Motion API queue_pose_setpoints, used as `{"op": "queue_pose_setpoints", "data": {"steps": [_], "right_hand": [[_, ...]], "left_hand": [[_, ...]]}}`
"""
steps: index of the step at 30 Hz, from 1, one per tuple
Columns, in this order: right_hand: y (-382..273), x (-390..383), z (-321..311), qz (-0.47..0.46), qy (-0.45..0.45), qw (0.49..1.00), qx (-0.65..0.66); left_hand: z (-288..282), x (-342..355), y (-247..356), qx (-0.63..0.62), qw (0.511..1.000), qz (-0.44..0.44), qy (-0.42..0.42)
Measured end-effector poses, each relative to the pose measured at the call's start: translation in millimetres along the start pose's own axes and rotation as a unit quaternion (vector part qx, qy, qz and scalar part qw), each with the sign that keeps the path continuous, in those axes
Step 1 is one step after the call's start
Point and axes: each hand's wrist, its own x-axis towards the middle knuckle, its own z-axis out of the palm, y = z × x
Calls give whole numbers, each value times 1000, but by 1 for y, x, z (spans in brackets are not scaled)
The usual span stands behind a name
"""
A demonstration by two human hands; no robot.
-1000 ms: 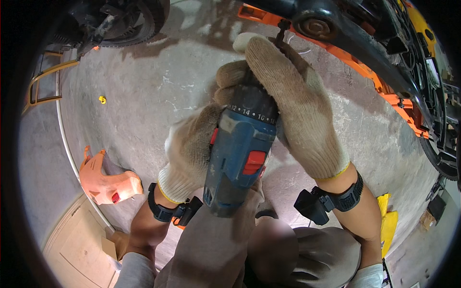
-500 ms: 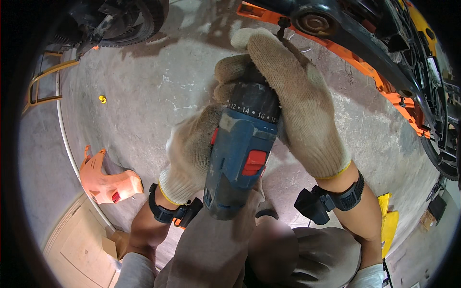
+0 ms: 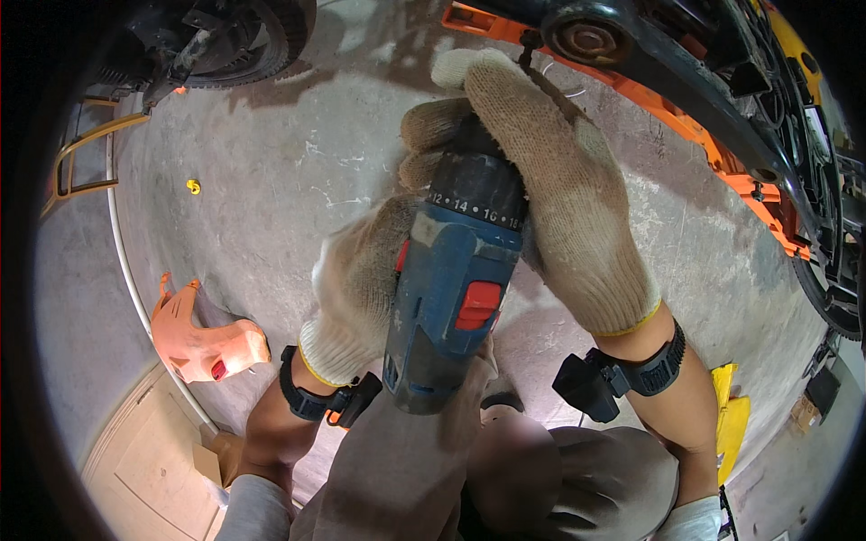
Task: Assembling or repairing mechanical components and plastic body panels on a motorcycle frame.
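Observation:
A blue cordless drill (image 3: 446, 279) with a black ringed collar (image 3: 478, 185) and a red switch is held up between my hands. Its front end points away from me. My left hand (image 3: 356, 279), in a knitted work glove, is closed at the drill's left side, where the body hides its fingers and the handle. My right hand (image 3: 573, 189), gloved alike, wraps around the chuck end. Gloved fingers curl beside the collar, so the chuck is mostly covered, and whether a bit sits in it cannot be seen.
An orange frame (image 3: 667, 113) with black vehicle parts stands at the far right. A black tyre (image 3: 289, 36) is at the far left. On the concrete floor lie an orange molded panel (image 3: 203, 343), a small yellow piece (image 3: 193, 187) and a yellow panel (image 3: 732, 424).

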Motion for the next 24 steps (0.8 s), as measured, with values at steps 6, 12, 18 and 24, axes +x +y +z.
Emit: {"op": "queue_pose_setpoints", "data": {"steps": [6, 12, 18, 24], "right_hand": [[-1, 1, -1, 10, -6, 1000, -4], [-2, 0, -1, 8, -1, 1000, -14], [-2, 1, -2, 4, -4, 1000, -21], [-6, 0, 1, 17, 8, 1000, -18]], "left_hand": [[3, -2, 0, -37, 999, -35, 1], [-1, 2, 8, -12, 999, -35, 0], [1, 6, 10, 15, 999, -30, -3], [-1, 6, 15, 16, 997, -74, -36]]}}
